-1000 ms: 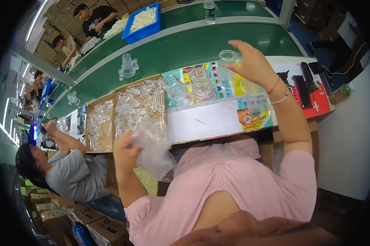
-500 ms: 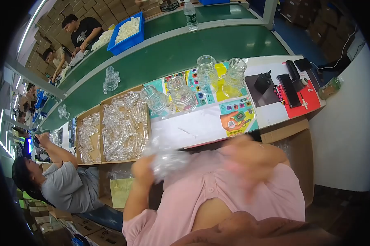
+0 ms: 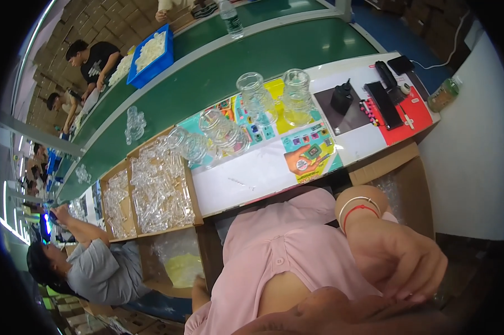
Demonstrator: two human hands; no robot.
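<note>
My right hand (image 3: 411, 262) is beside my right shoulder, low on the right, with its fingers curled downward. A red cord and a pale bangle circle its wrist. Whatever those fingers may hold is hidden. Of my left arm (image 3: 199, 293) only a piece shows at the lower edge; the hand is out of sight. Clear glass vessels stand on the printed table sheet: one jar-like vessel (image 3: 256, 97), another (image 3: 296, 97), a third (image 3: 224, 131) and a fourth (image 3: 189, 146) by the carton. Many small clear glass tubes (image 3: 160, 187) fill the divided cardboard tray (image 3: 195, 195).
A black dropper bottle (image 3: 342, 99), a dark phone (image 3: 383, 105) and pink beads lie at the table's right. Below the tray is an open carton (image 3: 207, 251) with a yellow sheet (image 3: 183, 271). A co-worker in grey (image 3: 101, 268) sits left; a blue bin (image 3: 165, 58) stands beyond the green belt.
My left hand, which held a blurred clear thing near the table edge, has dropped out of view. My right hand has moved right and down from my chest. The view has shifted slightly.
</note>
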